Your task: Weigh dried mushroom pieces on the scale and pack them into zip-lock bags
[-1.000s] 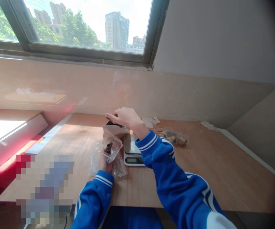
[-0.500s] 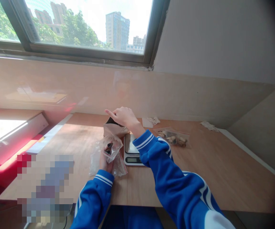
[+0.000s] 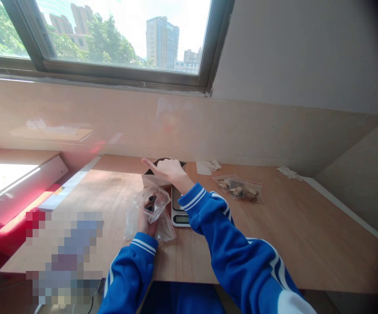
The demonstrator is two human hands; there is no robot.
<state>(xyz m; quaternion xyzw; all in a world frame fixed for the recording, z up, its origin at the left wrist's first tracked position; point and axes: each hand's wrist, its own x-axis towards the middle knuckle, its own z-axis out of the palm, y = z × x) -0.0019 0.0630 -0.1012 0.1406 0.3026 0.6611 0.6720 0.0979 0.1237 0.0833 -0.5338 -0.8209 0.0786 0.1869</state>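
My left hand (image 3: 147,224) is closed on a clear plastic bag (image 3: 158,203) that has a few dark pieces inside. More clear zip bags (image 3: 132,224) lie under and beside that hand. My right hand (image 3: 169,169) is over a brown open-topped container (image 3: 156,181) with a dark inside. Its thumb stretches out to the left, while the other fingers bend downward and are mostly hidden. A kitchen scale (image 3: 180,220) sits just right of the bags, partly covered by my right forearm.
To the right of the scale lies a zip bag (image 3: 241,189) of pale and dark dried pieces. White scraps (image 3: 212,166) rest by the wall, and another crumpled scrap (image 3: 289,173) lies at the far right. The wooden table (image 3: 274,244) meets the tiled wall (image 3: 257,131) below a window.
My right hand has lowered slightly over the container, and its forearm has shifted a little left. The container's opening shows wider. My left hand keeps its hold on the bag.
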